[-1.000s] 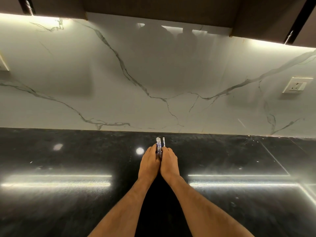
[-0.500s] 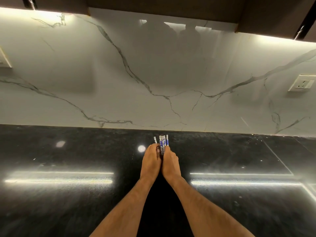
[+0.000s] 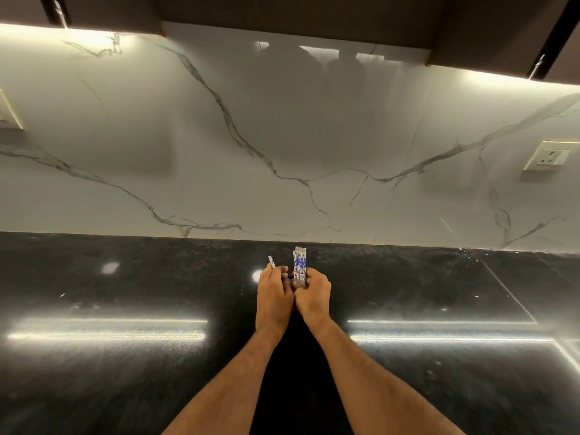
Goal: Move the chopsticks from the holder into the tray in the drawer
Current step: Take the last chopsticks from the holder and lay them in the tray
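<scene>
Chopsticks (image 3: 299,264), white with blue patterning, stand upright in a bunch between my two hands above the black countertop (image 3: 125,293), their tops pointing toward twelve o'clock just short of the marble backsplash (image 3: 282,146). My right hand (image 3: 314,296) curls its fingers around the bunch from the three o'clock side, while my left hand (image 3: 273,296), touching the right at its nine o'clock, pinches a single chopstick (image 3: 271,262) that leans toward eleven o'clock, apart from the rest. A wall socket (image 3: 547,156) sits on the backsplash toward two o'clock.
</scene>
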Available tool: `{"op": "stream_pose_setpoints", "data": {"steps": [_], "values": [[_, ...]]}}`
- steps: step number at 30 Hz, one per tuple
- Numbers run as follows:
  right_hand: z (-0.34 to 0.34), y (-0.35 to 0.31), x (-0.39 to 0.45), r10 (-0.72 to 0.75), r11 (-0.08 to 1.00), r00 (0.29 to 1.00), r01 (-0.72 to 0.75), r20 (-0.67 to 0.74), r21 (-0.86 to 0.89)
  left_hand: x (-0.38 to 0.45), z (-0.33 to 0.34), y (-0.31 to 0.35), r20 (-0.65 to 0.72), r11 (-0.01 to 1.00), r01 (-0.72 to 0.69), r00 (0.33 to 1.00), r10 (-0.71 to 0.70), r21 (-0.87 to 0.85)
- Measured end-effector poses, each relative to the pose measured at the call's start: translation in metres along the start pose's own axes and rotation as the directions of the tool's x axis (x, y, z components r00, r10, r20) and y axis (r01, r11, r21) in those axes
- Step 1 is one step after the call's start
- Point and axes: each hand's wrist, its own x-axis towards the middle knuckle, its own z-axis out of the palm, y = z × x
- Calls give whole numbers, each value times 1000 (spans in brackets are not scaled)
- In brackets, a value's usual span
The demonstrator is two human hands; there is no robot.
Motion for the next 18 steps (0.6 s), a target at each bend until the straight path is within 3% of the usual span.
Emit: {"op": "stream_pose_setpoints", "data": {"steps": [14, 18], "values": [[-40, -42, 1, -60, 944, 996, 77, -62, 321, -9, -21, 17, -39, 998, 56, 998, -56, -14], [-60, -57, -7, -82, 915, 993, 110, -86, 388, -19, -35, 45, -103, 994, 7, 994, -18, -112]]}}
